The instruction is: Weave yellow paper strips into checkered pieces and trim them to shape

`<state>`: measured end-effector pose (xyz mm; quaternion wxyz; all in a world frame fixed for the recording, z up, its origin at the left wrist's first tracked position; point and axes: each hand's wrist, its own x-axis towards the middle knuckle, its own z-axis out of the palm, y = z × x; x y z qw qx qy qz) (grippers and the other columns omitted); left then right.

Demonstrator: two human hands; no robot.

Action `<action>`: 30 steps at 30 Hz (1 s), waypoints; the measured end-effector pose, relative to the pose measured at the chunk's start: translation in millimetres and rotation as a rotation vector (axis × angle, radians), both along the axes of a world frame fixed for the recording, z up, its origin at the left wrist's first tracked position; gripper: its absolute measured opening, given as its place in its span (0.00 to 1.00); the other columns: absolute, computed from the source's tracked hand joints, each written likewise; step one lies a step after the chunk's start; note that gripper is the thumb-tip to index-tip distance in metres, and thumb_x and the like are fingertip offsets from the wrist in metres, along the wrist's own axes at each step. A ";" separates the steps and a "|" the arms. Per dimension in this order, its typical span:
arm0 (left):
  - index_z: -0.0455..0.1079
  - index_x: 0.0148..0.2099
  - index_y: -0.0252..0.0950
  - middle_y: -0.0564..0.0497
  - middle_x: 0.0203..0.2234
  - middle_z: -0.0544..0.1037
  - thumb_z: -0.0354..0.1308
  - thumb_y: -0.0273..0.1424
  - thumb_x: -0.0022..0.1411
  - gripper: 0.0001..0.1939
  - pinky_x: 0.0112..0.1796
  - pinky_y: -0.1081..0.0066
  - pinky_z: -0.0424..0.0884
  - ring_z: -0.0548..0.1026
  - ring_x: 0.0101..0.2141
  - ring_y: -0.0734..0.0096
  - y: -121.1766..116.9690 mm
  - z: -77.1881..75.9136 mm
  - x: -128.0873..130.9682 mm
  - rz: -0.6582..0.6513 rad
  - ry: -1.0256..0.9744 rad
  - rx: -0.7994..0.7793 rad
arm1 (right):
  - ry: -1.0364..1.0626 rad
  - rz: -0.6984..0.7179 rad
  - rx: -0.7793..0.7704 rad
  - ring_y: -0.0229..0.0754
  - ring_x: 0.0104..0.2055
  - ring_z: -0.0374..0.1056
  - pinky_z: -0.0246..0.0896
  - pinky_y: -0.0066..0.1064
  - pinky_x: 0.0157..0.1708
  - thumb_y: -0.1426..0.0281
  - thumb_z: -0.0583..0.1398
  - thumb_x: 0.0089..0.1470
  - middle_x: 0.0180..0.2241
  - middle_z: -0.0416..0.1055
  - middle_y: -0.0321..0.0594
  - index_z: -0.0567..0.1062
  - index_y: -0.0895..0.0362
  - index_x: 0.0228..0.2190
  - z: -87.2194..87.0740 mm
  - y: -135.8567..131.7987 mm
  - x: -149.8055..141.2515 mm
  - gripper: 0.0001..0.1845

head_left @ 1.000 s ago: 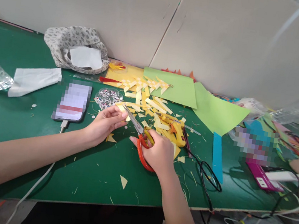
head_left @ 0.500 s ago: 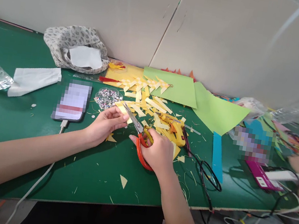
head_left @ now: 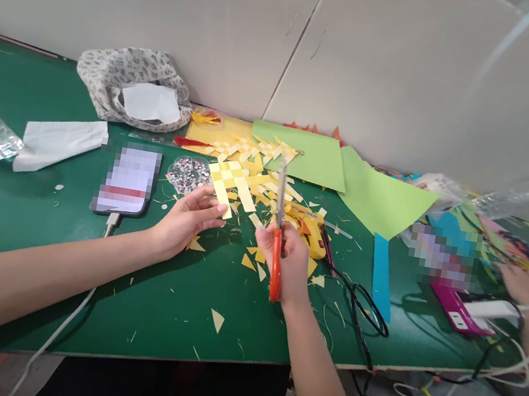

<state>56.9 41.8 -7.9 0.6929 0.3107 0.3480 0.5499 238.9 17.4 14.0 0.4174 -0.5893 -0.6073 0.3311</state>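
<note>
Green table (head_left: 123,316) under everything; scissors (head_left: 279,227) point up, away from the wearer, orange handle grasped in right hand (head_left: 287,259); left hand (head_left: 190,219), across a gap to the left, pinches weave (head_left: 227,182) by a lower strip between thumb and fingers; weave reaches up and right from fingertips, apart from scissors; triangular scraps (head_left: 248,261) just beside right hand, on its left

Pixel blocks hide what the phone (head_left: 129,177) displays.

paper strips (head_left: 228,175) in left hand (head_left: 190,219); scissors (head_left: 278,247) in right hand (head_left: 294,264); phone (head_left: 129,175) left of both; bag (head_left: 104,80) behind phone
</note>
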 end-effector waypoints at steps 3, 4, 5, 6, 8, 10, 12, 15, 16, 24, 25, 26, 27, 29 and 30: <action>0.71 0.41 0.39 0.56 0.28 0.73 0.65 0.27 0.51 0.14 0.38 0.73 0.70 0.72 0.33 0.77 -0.6 0.1 -0.4 -0.017 0.025 0.000 | 0.153 -0.114 -0.011 0.32 0.20 0.54 0.51 0.27 0.21 0.53 0.61 0.46 0.18 0.57 0.28 0.63 0.54 0.24 -0.3 4.2 1.5 0.19; 0.71 0.41 0.39 0.56 0.28 0.73 0.65 0.27 0.51 0.14 0.38 0.73 0.70 0.72 0.33 0.77 -0.9 -0.1 -0.5 -0.023 0.034 0.009 | 0.183 -0.135 -0.013 0.32 0.19 0.54 0.51 0.27 0.21 0.52 0.61 0.46 0.17 0.57 0.28 0.63 0.54 0.23 0.0 5.2 1.6 0.20; 0.71 0.41 0.40 0.56 0.28 0.72 0.65 0.27 0.51 0.13 0.38 0.72 0.70 0.72 0.33 0.77 -1.2 -0.2 -0.6 -0.031 0.045 0.022 | 0.207 -0.149 -0.018 0.32 0.19 0.54 0.51 0.27 0.21 0.52 0.61 0.45 0.17 0.57 0.28 0.63 0.54 0.23 0.3 6.1 1.6 0.20; 0.71 0.41 0.40 0.56 0.28 0.72 0.65 0.27 0.51 0.13 0.38 0.72 0.70 0.72 0.33 0.76 -1.6 -0.3 -0.6 -0.039 0.056 0.035 | 0.231 -0.157 -0.026 0.32 0.19 0.55 0.51 0.27 0.21 0.52 0.61 0.45 0.17 0.57 0.28 0.63 0.54 0.22 0.7 6.7 1.4 0.20; 0.70 0.41 0.40 0.56 0.29 0.72 0.65 0.27 0.51 0.14 0.38 0.73 0.70 0.71 0.33 0.76 -2.7 0.1 -0.1 -0.064 0.090 0.059 | 0.277 -0.152 -0.045 0.33 0.19 0.58 0.54 0.28 0.23 0.53 0.63 0.43 0.17 0.59 0.28 0.64 0.54 0.23 1.1 7.5 0.9 0.20; 0.70 0.42 0.38 0.55 0.30 0.73 0.64 0.27 0.51 0.14 0.36 0.73 0.69 0.71 0.33 0.76 -4.1 1.2 1.2 -0.106 0.138 0.086 | 0.324 -0.127 -0.057 0.35 0.22 0.61 0.57 0.29 0.26 0.57 0.66 0.40 0.18 0.61 0.28 0.65 0.54 0.24 0.9 8.0 0.4 0.19; 0.69 0.43 0.37 0.53 0.31 0.74 0.64 0.27 0.51 0.15 0.35 0.73 0.69 0.71 0.32 0.75 -5.7 2.7 2.9 -0.149 0.188 0.122 | 0.370 -0.079 -0.070 0.35 0.24 0.63 0.59 0.29 0.27 0.61 0.68 0.36 0.21 0.65 0.30 0.65 0.54 0.24 0.4 8.2 -0.1 0.19; 0.70 0.42 0.35 0.52 0.31 0.75 0.64 0.27 0.51 0.14 0.37 0.72 0.68 0.72 0.33 0.74 -8.6 5.0 5.2 -0.198 0.256 0.180 | 0.427 -0.022 -0.097 0.34 0.23 0.62 0.60 0.29 0.26 0.64 0.70 0.32 0.25 0.68 0.31 0.65 0.55 0.24 -1.2 8.7 -0.3 0.20; 0.70 0.42 0.35 0.52 0.32 0.76 0.64 0.27 0.50 0.15 0.37 0.72 0.68 0.73 0.33 0.74 -9.6 5.7 5.6 -0.215 0.277 0.195 | 0.436 -0.015 -0.100 0.34 0.23 0.62 0.60 0.29 0.26 0.66 0.70 0.32 0.25 0.68 0.31 0.65 0.55 0.24 -1.9 8.9 -0.3 0.20; 0.69 0.42 0.34 0.51 0.33 0.79 0.65 0.27 0.49 0.16 0.40 0.70 0.70 0.75 0.35 0.71 -10.8 7.2 5.1 -0.204 0.308 0.162 | 0.371 0.087 -0.105 0.33 0.24 0.61 0.58 0.27 0.27 0.71 0.68 0.34 0.25 0.67 0.29 0.66 0.54 0.25 -9.7 8.0 -1.4 0.17; 0.69 0.41 0.34 0.51 0.32 0.79 0.65 0.27 0.48 0.16 0.39 0.70 0.71 0.76 0.34 0.71 -10.3 6.6 5.1 -0.188 0.316 0.152 | 0.351 0.094 -0.111 0.33 0.24 0.60 0.58 0.27 0.27 0.71 0.68 0.34 0.24 0.67 0.29 0.66 0.54 0.25 -9.7 7.5 -1.8 0.16; 0.69 0.41 0.34 0.50 0.32 0.79 0.65 0.27 0.48 0.15 0.39 0.70 0.71 0.76 0.33 0.71 -9.8 5.9 5.1 -0.177 0.326 0.143 | 0.334 0.097 -0.116 0.33 0.24 0.60 0.58 0.26 0.26 0.71 0.68 0.35 0.24 0.67 0.29 0.66 0.54 0.25 -9.3 6.8 -2.2 0.16; 0.69 0.41 0.34 0.50 0.32 0.79 0.65 0.27 0.48 0.16 0.39 0.70 0.71 0.76 0.33 0.70 -9.5 5.4 5.2 -0.170 0.333 0.135 | 0.321 0.098 -0.120 0.33 0.23 0.60 0.58 0.26 0.26 0.71 0.68 0.35 0.24 0.67 0.29 0.66 0.54 0.25 -8.5 6.2 -2.5 0.16; 0.69 0.41 0.33 0.50 0.32 0.79 0.65 0.28 0.48 0.16 0.39 0.70 0.71 0.76 0.34 0.69 -9.2 4.8 5.2 -0.169 0.339 0.124 | 0.307 0.103 -0.133 0.33 0.23 0.59 0.58 0.26 0.26 0.71 0.68 0.35 0.24 0.66 0.29 0.66 0.54 0.25 -6.3 4.9 -2.8 0.16; 0.69 0.41 0.33 0.49 0.33 0.79 0.65 0.28 0.48 0.17 0.39 0.69 0.71 0.76 0.35 0.69 -9.3 4.8 5.2 -0.170 0.338 0.118 | 0.306 0.108 -0.142 0.33 0.23 0.59 0.58 0.27 0.26 0.71 0.68 0.35 0.24 0.66 0.29 0.66 0.54 0.25 -5.2 4.3 -2.8 0.16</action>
